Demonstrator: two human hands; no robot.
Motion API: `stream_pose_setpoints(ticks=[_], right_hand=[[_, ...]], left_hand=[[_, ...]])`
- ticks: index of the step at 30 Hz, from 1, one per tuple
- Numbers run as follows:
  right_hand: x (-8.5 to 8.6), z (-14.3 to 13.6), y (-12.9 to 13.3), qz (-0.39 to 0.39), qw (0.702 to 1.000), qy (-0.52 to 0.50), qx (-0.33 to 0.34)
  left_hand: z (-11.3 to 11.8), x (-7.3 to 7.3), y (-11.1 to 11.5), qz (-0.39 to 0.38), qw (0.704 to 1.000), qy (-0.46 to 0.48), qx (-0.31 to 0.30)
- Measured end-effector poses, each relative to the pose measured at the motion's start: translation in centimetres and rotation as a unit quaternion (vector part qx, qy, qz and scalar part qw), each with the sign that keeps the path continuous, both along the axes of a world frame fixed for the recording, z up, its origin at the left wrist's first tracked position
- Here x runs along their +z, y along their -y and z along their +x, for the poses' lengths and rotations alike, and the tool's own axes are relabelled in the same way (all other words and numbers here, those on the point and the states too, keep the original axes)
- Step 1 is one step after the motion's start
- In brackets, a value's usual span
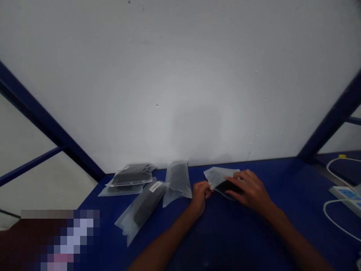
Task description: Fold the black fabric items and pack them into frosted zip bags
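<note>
My left hand [202, 194] pinches the near left edge of a frosted plastic bag [218, 175]. A dark, flat item [228, 187] shows at the bag's mouth, partly inside it; its kind cannot be made out. My right hand [249, 188] has its thumb and fingers around this dark item, at the bag's right side. Just left of my left hand lies another frosted plastic bag [177, 182], looking flat. Beside that rests a bag with a dark item and a white label [156, 186].
A stack of bagged dark items [131, 175] lies at the back left of the blue table [225, 241]. On the right are a white power strip [346, 195] and white cables [328, 214]. A wall [180, 75] and blue frame posts [327, 120] bound the back. A pixelated patch covers the lower left.
</note>
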State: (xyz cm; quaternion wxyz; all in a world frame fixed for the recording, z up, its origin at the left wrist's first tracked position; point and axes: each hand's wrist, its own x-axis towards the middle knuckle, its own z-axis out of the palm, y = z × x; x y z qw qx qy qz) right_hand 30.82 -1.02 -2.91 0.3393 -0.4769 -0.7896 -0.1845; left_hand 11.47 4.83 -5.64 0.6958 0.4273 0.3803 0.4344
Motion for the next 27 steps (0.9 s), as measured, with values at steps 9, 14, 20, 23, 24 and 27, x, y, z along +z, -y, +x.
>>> stream_pose_setpoints(ticks=[9, 14, 20, 23, 24, 27], right_hand=[[-0.5, 4.1, 0.2, -0.258, 0.966, -0.023, 0.003], [-0.5, 2.2, 0.0, -0.241, 0.969, -0.022, 0.042], [-1.5, -0.4, 0.0, -0.185, 0.977, -0.033, 0.101], [-2.1, -0.7, -0.1, -0.176, 0.975, -0.065, 0.116], [-2.2, -0.7, -0.2, -0.176, 0.975, -0.074, 0.116], [-2.3, -0.9, -0.1, -0.169, 0.976, -0.084, 0.111]], left_hand=[[0.0, 0.3, -0.3, 0.062, 0.984, 0.001, 0.165], [-0.5, 0.8, 0.8, 0.183, 0.95, -0.079, 0.242], [-0.9, 0.7, 2.5, 0.605, 0.725, -0.328, -0.013], [-0.7, 0.2, 2.4, 0.679, 0.628, -0.38, -0.023], [-0.7, 0.0, 2.2, 0.693, 0.608, -0.387, -0.007], [-0.6, -0.1, 1.8, 0.729, 0.56, -0.394, 0.032]])
